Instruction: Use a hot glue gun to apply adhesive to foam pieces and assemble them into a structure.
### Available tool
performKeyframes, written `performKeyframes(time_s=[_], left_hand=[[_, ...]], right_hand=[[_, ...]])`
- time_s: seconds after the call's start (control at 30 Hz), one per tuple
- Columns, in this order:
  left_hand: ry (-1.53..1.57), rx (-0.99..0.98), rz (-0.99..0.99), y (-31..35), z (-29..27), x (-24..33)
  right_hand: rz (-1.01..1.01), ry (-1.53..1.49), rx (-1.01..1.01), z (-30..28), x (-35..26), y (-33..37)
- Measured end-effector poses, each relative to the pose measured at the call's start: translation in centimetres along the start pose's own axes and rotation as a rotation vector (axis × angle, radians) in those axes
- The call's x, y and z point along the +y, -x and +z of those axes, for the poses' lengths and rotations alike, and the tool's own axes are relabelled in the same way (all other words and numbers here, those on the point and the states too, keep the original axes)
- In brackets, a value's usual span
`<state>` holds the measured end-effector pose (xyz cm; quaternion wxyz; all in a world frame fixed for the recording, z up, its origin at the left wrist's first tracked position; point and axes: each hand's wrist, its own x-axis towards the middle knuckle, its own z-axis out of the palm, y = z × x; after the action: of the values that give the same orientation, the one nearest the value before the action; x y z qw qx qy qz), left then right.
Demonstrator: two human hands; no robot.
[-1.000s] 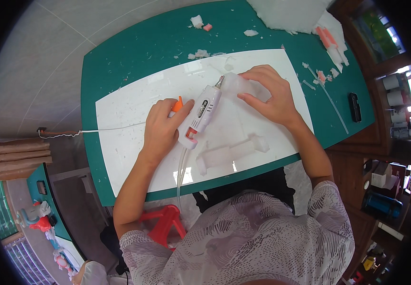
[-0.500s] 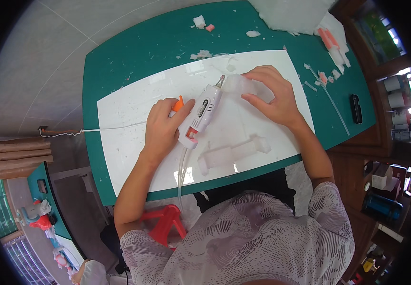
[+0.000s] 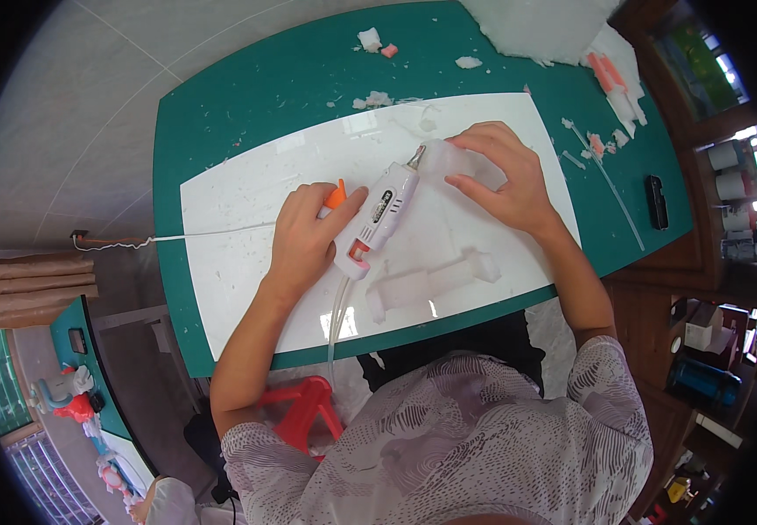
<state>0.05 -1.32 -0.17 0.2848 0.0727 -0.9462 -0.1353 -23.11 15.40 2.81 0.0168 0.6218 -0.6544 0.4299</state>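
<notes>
My left hand (image 3: 306,232) is closed round the handle of a white hot glue gun (image 3: 385,210) with an orange trigger (image 3: 336,194). A clear glue stick (image 3: 336,319) trails from its back end. The metal nozzle (image 3: 417,156) touches or nearly touches the edge of a translucent white foam piece (image 3: 445,163). That piece is pinched between the thumb and fingers of my right hand (image 3: 505,175). Nearer to me, a longer white foam piece (image 3: 431,282) with raised ends lies on the white board (image 3: 247,297).
The board rests on a green table (image 3: 221,114). White and pink foam scraps (image 3: 373,100) lie along its far side. A large white foam block (image 3: 536,31) stands at the back right, with a black object (image 3: 655,201) nearer. The gun's cord (image 3: 212,234) runs left; a red stool (image 3: 306,411) stands below.
The glue gun and my left hand have shifted slightly to the right, the nozzle sliding along beside the foam piece. My right hand has barely moved.
</notes>
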Motion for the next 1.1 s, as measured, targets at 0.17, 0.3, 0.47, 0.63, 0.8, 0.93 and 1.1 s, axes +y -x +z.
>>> performKeyframes(time_s=[0.17, 0.3, 0.47, 0.63, 0.8, 0.93, 1.1], left_hand=[[0.025, 0.011, 0.018, 0.1, -0.1, 0.0], [0.022, 0.035, 0.069, 0.1, -0.4, 0.0], [0.034, 0.089, 0.117, 0.0, -0.8, 0.0], [0.030, 0.095, 0.072, -0.1, -0.9, -0.2], [0.014, 0.103, -0.017, -0.3, -1.0, -0.9], [-0.022, -0.031, -0.129, 0.5, -1.7, -3.3], [0.075, -0.108, -0.207, 0.2, -2.7, -5.2]], right_hand=[[0.039, -0.064, -0.008, -0.2, 0.0, 0.1], [0.119, -0.159, -0.029, -0.3, 0.0, 0.2], [0.137, -0.233, 0.006, -0.4, 0.7, 0.3], [0.106, -0.235, 0.005, -0.7, 0.5, 0.2], [0.080, -0.227, 0.007, -1.0, 0.3, 0.3], [0.008, -0.154, -0.017, -0.5, 0.1, 0.3], [-0.085, -0.078, -0.102, -2.8, -2.4, -0.1]])
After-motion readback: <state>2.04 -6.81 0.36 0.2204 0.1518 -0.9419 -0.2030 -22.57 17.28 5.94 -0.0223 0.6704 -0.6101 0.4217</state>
